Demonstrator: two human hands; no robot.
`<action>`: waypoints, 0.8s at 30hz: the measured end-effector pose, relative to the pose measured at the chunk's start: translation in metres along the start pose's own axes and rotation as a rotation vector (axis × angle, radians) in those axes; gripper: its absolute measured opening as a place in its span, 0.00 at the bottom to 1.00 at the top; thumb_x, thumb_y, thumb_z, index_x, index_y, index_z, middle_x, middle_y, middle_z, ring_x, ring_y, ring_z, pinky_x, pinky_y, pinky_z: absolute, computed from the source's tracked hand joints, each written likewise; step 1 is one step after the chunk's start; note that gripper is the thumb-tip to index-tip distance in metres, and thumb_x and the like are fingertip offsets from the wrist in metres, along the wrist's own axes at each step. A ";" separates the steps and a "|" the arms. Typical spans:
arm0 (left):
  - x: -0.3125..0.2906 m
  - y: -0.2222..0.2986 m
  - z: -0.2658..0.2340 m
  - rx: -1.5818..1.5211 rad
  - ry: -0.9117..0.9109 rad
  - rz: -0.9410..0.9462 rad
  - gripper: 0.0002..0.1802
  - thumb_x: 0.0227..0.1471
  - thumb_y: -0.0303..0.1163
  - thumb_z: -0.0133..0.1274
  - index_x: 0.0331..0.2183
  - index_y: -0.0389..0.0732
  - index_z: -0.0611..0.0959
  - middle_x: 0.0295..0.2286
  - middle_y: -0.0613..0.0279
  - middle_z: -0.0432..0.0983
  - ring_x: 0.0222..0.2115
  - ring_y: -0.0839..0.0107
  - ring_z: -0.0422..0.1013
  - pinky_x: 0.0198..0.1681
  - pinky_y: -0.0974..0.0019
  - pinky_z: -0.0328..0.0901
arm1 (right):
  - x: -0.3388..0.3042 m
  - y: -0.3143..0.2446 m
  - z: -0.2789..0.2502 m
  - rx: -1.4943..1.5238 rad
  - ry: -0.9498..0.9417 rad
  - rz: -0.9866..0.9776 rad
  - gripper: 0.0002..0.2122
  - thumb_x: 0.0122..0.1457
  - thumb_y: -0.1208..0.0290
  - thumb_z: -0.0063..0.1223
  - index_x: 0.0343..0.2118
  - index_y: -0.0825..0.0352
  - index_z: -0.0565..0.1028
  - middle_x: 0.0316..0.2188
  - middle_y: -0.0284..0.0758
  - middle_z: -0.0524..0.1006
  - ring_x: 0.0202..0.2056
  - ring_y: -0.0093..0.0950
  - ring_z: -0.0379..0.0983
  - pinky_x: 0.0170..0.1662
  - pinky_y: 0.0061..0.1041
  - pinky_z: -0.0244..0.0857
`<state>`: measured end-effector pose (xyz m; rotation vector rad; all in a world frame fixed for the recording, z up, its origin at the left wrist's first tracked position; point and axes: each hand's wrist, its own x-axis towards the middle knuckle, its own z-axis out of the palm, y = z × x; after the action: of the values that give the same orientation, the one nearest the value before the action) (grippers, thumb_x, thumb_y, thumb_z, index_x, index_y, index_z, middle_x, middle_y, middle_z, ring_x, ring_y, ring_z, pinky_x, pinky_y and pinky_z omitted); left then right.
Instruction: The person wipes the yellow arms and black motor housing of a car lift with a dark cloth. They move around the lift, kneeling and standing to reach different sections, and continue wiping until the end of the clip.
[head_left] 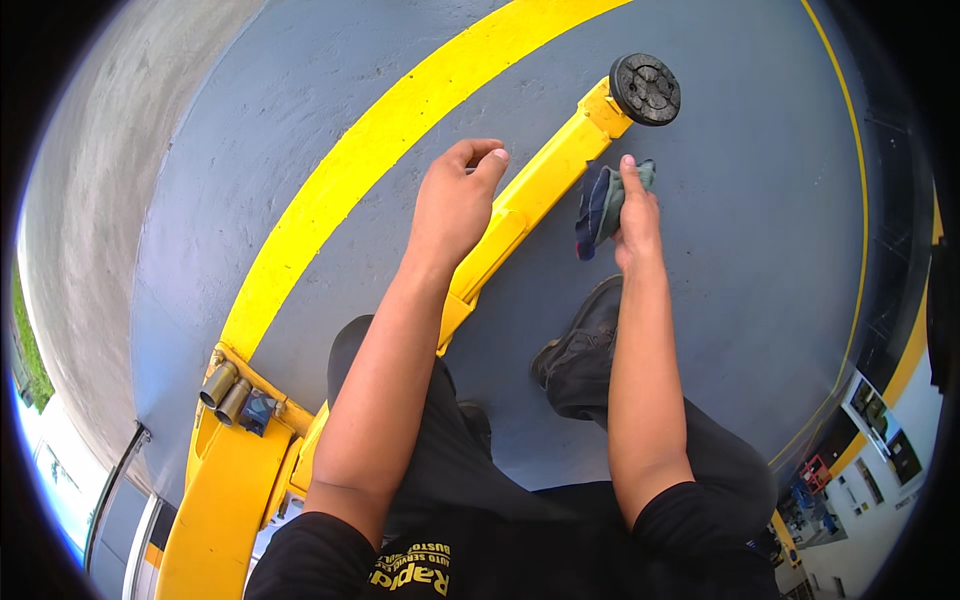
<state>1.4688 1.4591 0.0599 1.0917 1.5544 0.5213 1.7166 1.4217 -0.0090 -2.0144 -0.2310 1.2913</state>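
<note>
My right hand grips a crumpled cloth, dark blue and grey-green with a bit of red at its lower edge. The thumb lies along the top of it, beside the yellow lift arm. My left hand is on the other side of that arm, its fingers curled in toward the thumb. Whatever those fingers may hold is hidden. At the lift arm's far end sits a round black rubber pad, which neither hand touches.
At lower left, two metal cylinders and a small dark blue item rest on the yellow lift base. A curved yellow stripe crosses the grey floor. My shoe stands beside the arm. Equipment is at far right.
</note>
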 end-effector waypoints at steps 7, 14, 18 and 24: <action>0.034 -0.023 0.008 0.047 -0.057 -0.031 0.25 0.61 0.43 0.55 0.52 0.35 0.85 0.48 0.43 0.83 0.51 0.50 0.78 0.57 0.56 0.69 | -0.037 0.073 0.109 -0.550 0.242 -0.391 0.51 0.67 0.38 0.48 0.70 0.82 0.41 0.67 0.65 0.54 0.68 0.58 0.56 0.69 0.46 0.56; 0.043 -0.026 -0.002 -0.017 -0.093 -0.093 0.27 0.63 0.45 0.52 0.54 0.35 0.82 0.45 0.55 0.84 0.47 0.63 0.77 0.56 0.60 0.67 | 0.061 -0.014 0.087 -0.539 0.354 -0.265 0.41 0.70 0.39 0.41 0.68 0.76 0.52 0.59 0.60 0.70 0.60 0.56 0.69 0.63 0.48 0.64; 0.044 -0.019 -0.009 -0.071 -0.133 -0.108 0.27 0.64 0.45 0.51 0.55 0.36 0.82 0.46 0.56 0.84 0.48 0.64 0.76 0.57 0.59 0.67 | 0.030 0.002 0.095 -0.497 0.397 -0.370 0.41 0.71 0.40 0.40 0.69 0.76 0.52 0.62 0.61 0.67 0.62 0.55 0.67 0.64 0.48 0.62; 0.045 -0.016 -0.008 -0.086 -0.136 -0.080 0.26 0.65 0.44 0.51 0.55 0.36 0.82 0.46 0.56 0.84 0.48 0.64 0.77 0.57 0.60 0.67 | -0.050 0.087 0.110 -0.303 0.167 -0.332 0.37 0.74 0.43 0.36 0.69 0.76 0.54 0.63 0.59 0.68 0.63 0.52 0.68 0.67 0.44 0.60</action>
<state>1.4571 1.4915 0.0259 0.9748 1.4382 0.4465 1.5801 1.3851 -0.0559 -2.2053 -0.6853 0.9164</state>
